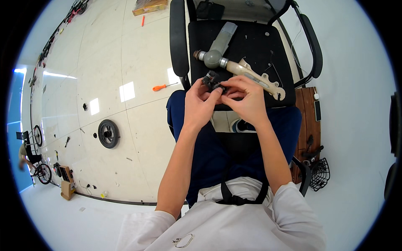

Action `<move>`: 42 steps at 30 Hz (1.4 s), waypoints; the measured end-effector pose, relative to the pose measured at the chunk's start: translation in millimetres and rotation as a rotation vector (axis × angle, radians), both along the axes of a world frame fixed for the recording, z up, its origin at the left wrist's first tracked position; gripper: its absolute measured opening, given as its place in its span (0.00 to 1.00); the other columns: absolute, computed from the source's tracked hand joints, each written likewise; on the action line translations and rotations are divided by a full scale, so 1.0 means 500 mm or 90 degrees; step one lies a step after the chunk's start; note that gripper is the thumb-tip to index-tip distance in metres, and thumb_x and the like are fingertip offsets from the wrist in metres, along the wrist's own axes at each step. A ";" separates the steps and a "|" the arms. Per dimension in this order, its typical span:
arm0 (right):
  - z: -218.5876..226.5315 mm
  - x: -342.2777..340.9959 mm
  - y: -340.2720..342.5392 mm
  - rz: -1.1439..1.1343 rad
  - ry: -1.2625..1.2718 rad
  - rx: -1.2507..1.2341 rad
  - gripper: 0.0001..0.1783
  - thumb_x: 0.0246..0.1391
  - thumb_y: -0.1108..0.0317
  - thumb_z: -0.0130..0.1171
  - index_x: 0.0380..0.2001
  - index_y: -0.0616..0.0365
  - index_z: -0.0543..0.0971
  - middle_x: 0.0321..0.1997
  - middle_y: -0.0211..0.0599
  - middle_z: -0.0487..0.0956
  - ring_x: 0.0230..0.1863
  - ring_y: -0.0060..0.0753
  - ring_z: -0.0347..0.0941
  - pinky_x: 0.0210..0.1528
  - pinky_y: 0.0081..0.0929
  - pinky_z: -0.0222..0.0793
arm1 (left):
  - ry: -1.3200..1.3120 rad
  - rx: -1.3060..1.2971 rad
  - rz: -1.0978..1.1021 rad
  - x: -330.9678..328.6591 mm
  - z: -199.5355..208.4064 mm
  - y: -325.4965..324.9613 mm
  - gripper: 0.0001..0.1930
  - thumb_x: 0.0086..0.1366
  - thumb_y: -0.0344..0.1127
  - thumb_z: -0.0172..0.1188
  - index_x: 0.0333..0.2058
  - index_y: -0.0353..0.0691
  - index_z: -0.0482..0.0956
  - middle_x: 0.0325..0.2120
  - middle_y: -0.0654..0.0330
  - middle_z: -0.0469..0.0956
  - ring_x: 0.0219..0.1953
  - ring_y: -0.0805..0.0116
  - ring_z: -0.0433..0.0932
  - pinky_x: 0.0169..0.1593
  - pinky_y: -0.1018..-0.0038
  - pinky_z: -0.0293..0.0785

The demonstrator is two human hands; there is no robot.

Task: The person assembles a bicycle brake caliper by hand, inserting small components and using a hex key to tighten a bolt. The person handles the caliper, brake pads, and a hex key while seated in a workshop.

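Both of my hands meet over the front edge of a black chair seat. Between them is a small black mechanical part, perhaps a brake caliper, partly covered by fingers. My left hand grips it from the left, thumb pressed in. From the right, my right hand pinches its lower end with thumb and fingertips. Just beyond, a grey-and-cream metal fork lies across the seat, its hooked end near my right hand. A thin dark rod or cable and small hardware rest on the seat.
On the tiled floor at left lie an orange-handled screwdriver and a black-tyred wheel. A wooden board at right carries a phone, with a black wire basket beside it. Another person is far left near a wheelchair.
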State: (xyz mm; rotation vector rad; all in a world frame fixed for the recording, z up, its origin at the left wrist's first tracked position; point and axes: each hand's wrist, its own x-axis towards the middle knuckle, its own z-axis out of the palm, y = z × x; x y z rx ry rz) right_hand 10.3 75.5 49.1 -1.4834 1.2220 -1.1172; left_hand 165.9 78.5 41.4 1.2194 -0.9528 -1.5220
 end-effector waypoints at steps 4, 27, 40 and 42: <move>-0.005 -0.064 -0.012 -0.070 -0.179 0.056 0.20 0.51 0.83 0.62 0.50 0.72 0.76 0.45 0.45 0.79 0.41 0.28 0.81 0.46 0.21 0.79 | 0.076 0.069 0.053 0.004 0.013 -0.008 0.15 0.66 0.29 0.57 0.49 0.28 0.73 0.35 0.55 0.79 0.33 0.71 0.80 0.41 0.72 0.83; -0.009 0.001 -0.004 -0.089 -0.070 -0.064 0.15 0.48 0.78 0.68 0.41 0.66 0.83 0.36 0.34 0.83 0.35 0.23 0.80 0.40 0.19 0.76 | 0.061 0.064 0.063 0.016 0.008 -0.016 0.14 0.66 0.29 0.58 0.48 0.28 0.73 0.40 0.54 0.80 0.38 0.70 0.81 0.42 0.72 0.83; 0.017 0.010 -0.008 -0.016 0.171 -0.136 0.16 0.47 0.73 0.67 0.42 0.62 0.83 0.37 0.42 0.84 0.34 0.32 0.83 0.38 0.25 0.76 | 0.090 0.073 0.036 0.011 0.019 -0.007 0.11 0.66 0.27 0.57 0.46 0.31 0.73 0.35 0.58 0.78 0.34 0.73 0.78 0.42 0.75 0.80; 0.014 0.007 -0.006 -0.027 0.160 -0.131 0.16 0.46 0.74 0.69 0.42 0.62 0.84 0.36 0.41 0.85 0.35 0.30 0.83 0.39 0.23 0.76 | 0.096 0.078 0.040 0.009 0.021 -0.006 0.11 0.66 0.27 0.57 0.46 0.31 0.73 0.35 0.58 0.78 0.34 0.73 0.78 0.43 0.75 0.81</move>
